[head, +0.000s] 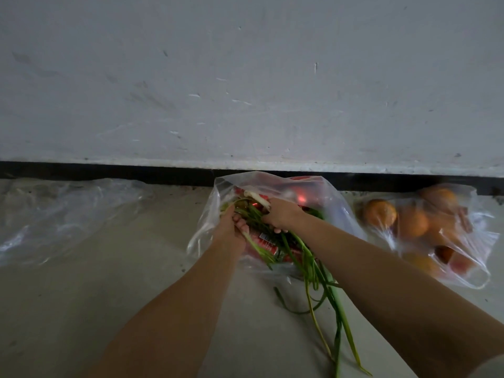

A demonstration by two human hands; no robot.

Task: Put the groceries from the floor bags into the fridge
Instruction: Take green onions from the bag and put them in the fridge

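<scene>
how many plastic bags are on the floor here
3. A flat clear bag lies at the left, the middle bag holds the green onions both hands grip, and the bag of oranges sits at the right. More could lie outside the view.

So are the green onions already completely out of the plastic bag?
No: the green onions have their white ends still inside the middle bag, where both hands grip them, and only the leafy tips trail on the floor.

I can't read the label on the red cans (268, 242); it's too small and half covered by the green onions (313, 271). My right hand (281, 215) hides its own fingertips among the stalks. Inside the clear bag (335, 205), the red items at the back blur together. Both forearms run off the bottom edge.
</scene>
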